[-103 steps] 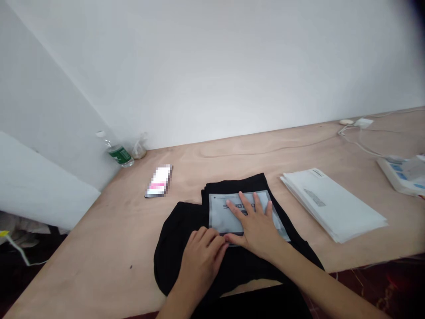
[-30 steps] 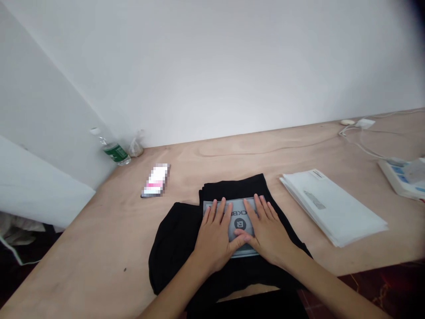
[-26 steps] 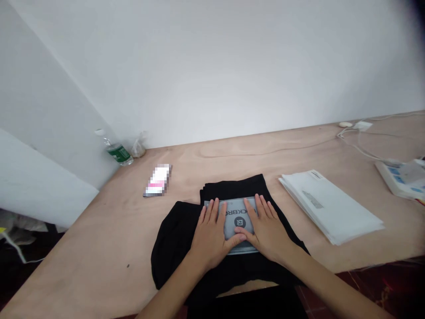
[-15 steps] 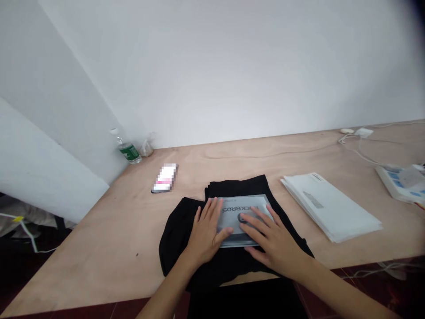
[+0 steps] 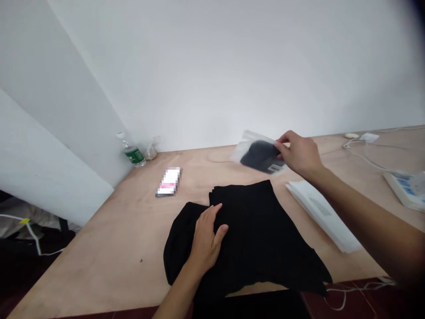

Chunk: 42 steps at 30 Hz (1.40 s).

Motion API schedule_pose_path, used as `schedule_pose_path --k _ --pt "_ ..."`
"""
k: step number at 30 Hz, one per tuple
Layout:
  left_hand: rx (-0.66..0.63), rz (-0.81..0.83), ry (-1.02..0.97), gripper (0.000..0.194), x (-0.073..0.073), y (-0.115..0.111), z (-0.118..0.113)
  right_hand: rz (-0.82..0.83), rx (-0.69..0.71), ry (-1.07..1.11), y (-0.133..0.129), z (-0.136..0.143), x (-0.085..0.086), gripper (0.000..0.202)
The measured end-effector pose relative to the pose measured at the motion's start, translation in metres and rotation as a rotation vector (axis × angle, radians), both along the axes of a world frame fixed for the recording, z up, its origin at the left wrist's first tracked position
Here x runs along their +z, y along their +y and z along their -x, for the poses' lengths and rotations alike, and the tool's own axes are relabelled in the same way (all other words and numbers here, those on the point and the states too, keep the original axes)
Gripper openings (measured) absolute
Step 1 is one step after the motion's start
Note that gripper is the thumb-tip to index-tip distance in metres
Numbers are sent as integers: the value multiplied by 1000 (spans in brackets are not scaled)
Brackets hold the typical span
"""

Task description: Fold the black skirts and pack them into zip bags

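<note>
The right hand pinches the near-clear plastic bag by its right edge, between thumb and fingers, holding it up beyond the far edge of the black cloth; the bag is blurred, with something dark inside. The left hand rests on the cloth's left part, thumb spread from the fingers. White packets lie right of the cloth on the desk, a phone far left.
</note>
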<state>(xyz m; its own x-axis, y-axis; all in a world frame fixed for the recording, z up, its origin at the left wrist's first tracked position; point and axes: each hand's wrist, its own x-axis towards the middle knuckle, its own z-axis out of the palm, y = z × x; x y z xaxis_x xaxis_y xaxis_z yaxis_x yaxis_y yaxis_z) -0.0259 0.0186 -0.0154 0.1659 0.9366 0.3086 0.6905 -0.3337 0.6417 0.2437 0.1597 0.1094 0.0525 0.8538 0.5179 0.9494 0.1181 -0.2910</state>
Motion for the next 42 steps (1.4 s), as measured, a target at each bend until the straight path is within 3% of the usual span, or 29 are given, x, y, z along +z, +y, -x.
schedule_pose_path --k 7,11,16,19,22,25,28,31,34,37,42 --pt "5 19 109 41 5 1 -1 160 -28 -51 28 -9 -106 16" --pt "-15 16 156 37 4 4 -2 218 0 -82 30 -15 -135 16" --pt "9 16 196 34 4 1 -6 204 34 -116 24 -19 -131 21" --pt "70 9 171 29 12 7 -9 189 75 -102 14 -14 -122 27" --pt "168 0 142 26 26 33 -9 213 156 -69 2 -6 -117 29" --pt "231 35 157 30 34 74 -5 255 189 -17 -5 -3 -118 28" --pt "256 182 189 24 31 110 1 279 179 50 -6 -7 -122 26" --pt "250 318 193 27 23 129 6 275 160 130 -5 -11 -124 27" --pt "245 369 147 30 18 133 8 263 160 222 -5 -12 -123 23" --pt "221 350 45 19 20 128 8 254 171 342 -12 -14 -119 18" --pt "60 309 -152 11 31 90 11 280 265 531 -50 -22 -120 17"
